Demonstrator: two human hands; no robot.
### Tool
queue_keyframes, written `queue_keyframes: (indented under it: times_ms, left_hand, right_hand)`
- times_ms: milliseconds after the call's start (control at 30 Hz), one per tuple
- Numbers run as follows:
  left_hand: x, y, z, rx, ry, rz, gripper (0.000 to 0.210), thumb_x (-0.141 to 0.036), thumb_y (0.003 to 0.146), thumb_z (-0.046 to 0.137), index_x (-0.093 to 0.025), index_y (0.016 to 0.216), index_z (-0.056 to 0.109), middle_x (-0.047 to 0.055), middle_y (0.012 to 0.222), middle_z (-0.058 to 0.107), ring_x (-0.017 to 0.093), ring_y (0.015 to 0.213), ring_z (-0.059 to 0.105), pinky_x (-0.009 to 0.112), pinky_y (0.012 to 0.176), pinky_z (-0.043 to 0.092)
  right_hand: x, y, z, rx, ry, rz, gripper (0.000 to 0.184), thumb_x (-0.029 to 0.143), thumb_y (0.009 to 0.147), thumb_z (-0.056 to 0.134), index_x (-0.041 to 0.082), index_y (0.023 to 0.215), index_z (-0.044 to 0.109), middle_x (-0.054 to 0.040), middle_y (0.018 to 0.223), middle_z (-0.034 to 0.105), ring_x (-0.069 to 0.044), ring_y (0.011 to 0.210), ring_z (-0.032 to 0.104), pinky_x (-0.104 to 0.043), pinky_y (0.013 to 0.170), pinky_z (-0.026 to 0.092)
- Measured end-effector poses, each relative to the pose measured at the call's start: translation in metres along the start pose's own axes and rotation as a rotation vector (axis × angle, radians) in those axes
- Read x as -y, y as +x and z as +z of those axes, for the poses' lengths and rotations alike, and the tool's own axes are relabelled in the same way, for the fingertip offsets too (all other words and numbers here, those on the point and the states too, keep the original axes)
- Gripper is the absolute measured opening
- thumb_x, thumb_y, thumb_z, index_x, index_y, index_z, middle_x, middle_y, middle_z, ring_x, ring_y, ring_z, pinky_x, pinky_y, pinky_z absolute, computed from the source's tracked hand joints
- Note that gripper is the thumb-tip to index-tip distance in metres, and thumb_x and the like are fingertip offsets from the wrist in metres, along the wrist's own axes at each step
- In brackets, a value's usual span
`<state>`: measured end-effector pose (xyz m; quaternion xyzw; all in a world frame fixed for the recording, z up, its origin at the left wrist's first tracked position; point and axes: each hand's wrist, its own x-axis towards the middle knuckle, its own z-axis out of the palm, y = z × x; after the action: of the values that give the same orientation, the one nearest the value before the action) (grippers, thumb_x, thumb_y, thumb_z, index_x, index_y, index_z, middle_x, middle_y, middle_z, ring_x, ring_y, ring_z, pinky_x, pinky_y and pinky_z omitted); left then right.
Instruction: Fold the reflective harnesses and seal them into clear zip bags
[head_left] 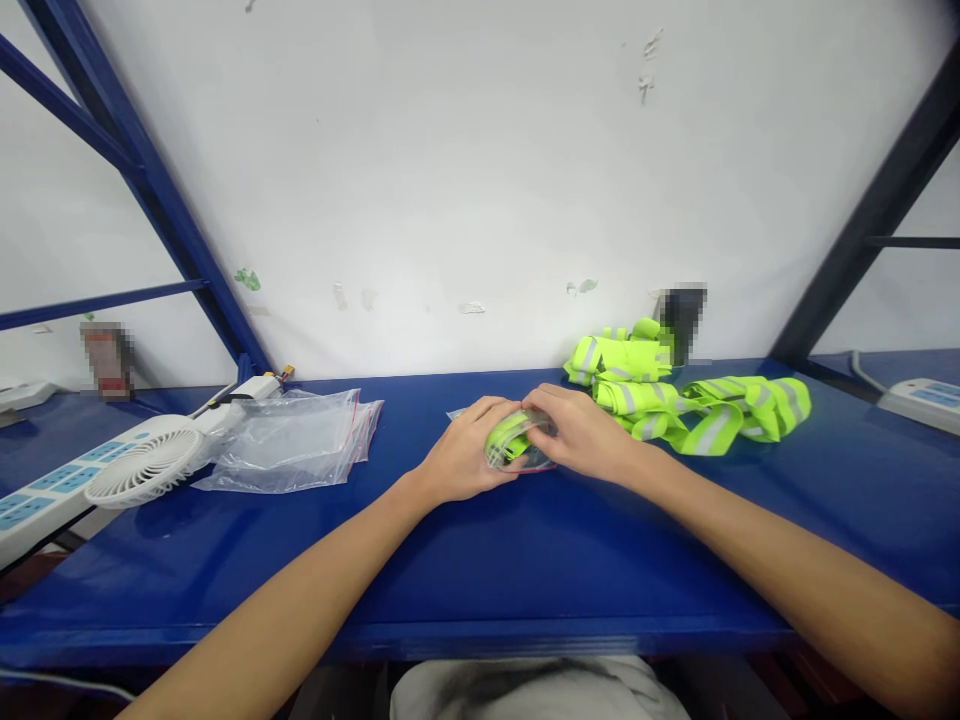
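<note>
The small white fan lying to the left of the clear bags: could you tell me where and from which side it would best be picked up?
Probably by the round rim of the small white fan, from above. It lies flat, grille up, on the blue shelf. The power strip crowds its left side and the clear bags its right, so the near edge looks the freest approach.

From my seat, the folded vest (510,438) inside its clear bag is mostly covered by both hands, left hand (469,450) and right hand (581,432), so I cannot tell how far it sits in the bag. Behind the pile of vests (675,400), a dark object (681,318) against the wall is pixelated. Far left of the vest, another small object (107,358) is blurred too. The power strip (45,490) beside the fan (146,465) runs off the left edge, and a second strip (926,400) is cut by the right edge.
</note>
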<state>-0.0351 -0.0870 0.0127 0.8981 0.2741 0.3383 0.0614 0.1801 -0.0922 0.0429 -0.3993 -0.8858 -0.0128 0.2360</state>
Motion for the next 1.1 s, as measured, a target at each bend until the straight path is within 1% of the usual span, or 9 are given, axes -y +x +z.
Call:
queue_keyframes:
  times_ms: [67,133,233,333,567,800,900,967,1100]
  left_hand:
    - [0.003,-0.001,-0.002,-0.001,-0.020,-0.018,0.075,-0.045,0.081,0.073,-0.020,0.144,0.041,0.015,0.136,0.055,0.029,0.125,0.054,0.047,0.108,0.046]
    - [0.003,-0.002,-0.003,0.031,0.012,-0.030,0.081,-0.049,0.079,0.074,-0.022,0.147,0.037,0.015,0.141,0.053,0.032,0.129,0.051,0.055,0.113,0.039]
    - [0.001,-0.002,-0.004,0.093,0.076,-0.017,0.080,-0.054,0.080,0.071,-0.024,0.147,0.038,0.015,0.141,0.053,0.033,0.131,0.050,0.060,0.116,0.032]
    - [-0.001,-0.001,-0.004,0.126,0.103,0.017,0.080,-0.056,0.079,0.071,-0.020,0.145,0.041,0.017,0.139,0.054,0.033,0.131,0.051,0.054,0.113,0.039]
    - [0.004,-0.001,-0.004,0.117,0.072,0.060,0.083,-0.053,0.079,0.072,-0.020,0.146,0.039,0.016,0.139,0.054,0.031,0.129,0.052,0.050,0.114,0.041]
    - [0.006,-0.004,0.000,0.079,0.031,0.089,0.078,-0.046,0.080,0.073,-0.022,0.147,0.040,0.017,0.142,0.053,0.031,0.133,0.050,0.049,0.114,0.041]
    - [0.007,-0.004,0.004,0.056,0.026,0.081,0.079,-0.043,0.079,0.074,-0.023,0.147,0.041,0.015,0.142,0.055,0.030,0.132,0.051,0.049,0.114,0.039]
    - [0.010,-0.003,0.004,0.031,0.030,0.053,0.078,-0.041,0.079,0.074,-0.023,0.147,0.042,0.014,0.141,0.057,0.030,0.131,0.053,0.050,0.114,0.039]
    - [0.024,0.001,-0.007,0.021,0.064,-0.019,0.063,-0.041,0.080,0.074,-0.024,0.137,0.056,0.011,0.138,0.061,0.031,0.134,0.052,0.051,0.114,0.039]
  right_hand:
    - [-0.003,-0.005,-0.005,0.019,0.071,-0.088,0.028,0.023,0.091,0.060,0.017,0.118,0.060,-0.0078,0.107,0.060,-0.019,0.087,0.061,-0.030,0.078,0.045]
    - [-0.006,-0.007,-0.009,0.053,0.093,-0.127,0.029,0.029,0.095,0.058,0.019,0.122,0.059,-0.0087,0.114,0.057,-0.019,0.089,0.061,-0.031,0.080,0.046]
    - [-0.011,-0.007,-0.012,0.122,0.098,-0.153,0.021,0.034,0.098,0.057,0.019,0.110,0.063,-0.0069,0.104,0.058,-0.019,0.086,0.060,-0.030,0.077,0.045]
    - [-0.012,-0.005,-0.011,0.156,0.073,-0.167,0.019,0.035,0.097,0.059,0.018,0.104,0.063,-0.0044,0.093,0.059,-0.018,0.081,0.059,-0.028,0.072,0.043]
    - [-0.005,-0.007,0.004,0.047,-0.160,-0.132,0.015,0.029,0.092,0.066,0.017,0.099,0.060,-0.0053,0.095,0.067,-0.018,0.075,0.062,-0.027,0.061,0.034]
    - [0.000,-0.008,0.018,0.033,-0.243,-0.019,0.007,0.024,0.089,0.066,0.018,0.089,0.062,-0.0059,0.087,0.071,-0.019,0.073,0.065,-0.027,0.057,0.029]
    - [0.002,-0.006,0.019,0.024,-0.242,0.039,0.003,0.020,0.089,0.063,0.018,0.088,0.064,-0.0066,0.085,0.072,-0.020,0.072,0.066,-0.028,0.058,0.030]
    - [0.001,-0.004,0.020,-0.012,-0.207,0.038,0.006,0.021,0.090,0.061,0.017,0.093,0.065,-0.0066,0.085,0.070,-0.020,0.072,0.065,-0.028,0.059,0.034]
    - [-0.009,0.000,0.021,-0.174,-0.012,-0.013,0.020,0.021,0.092,0.058,0.018,0.111,0.065,-0.0046,0.087,0.065,-0.018,0.073,0.062,-0.027,0.067,0.044]
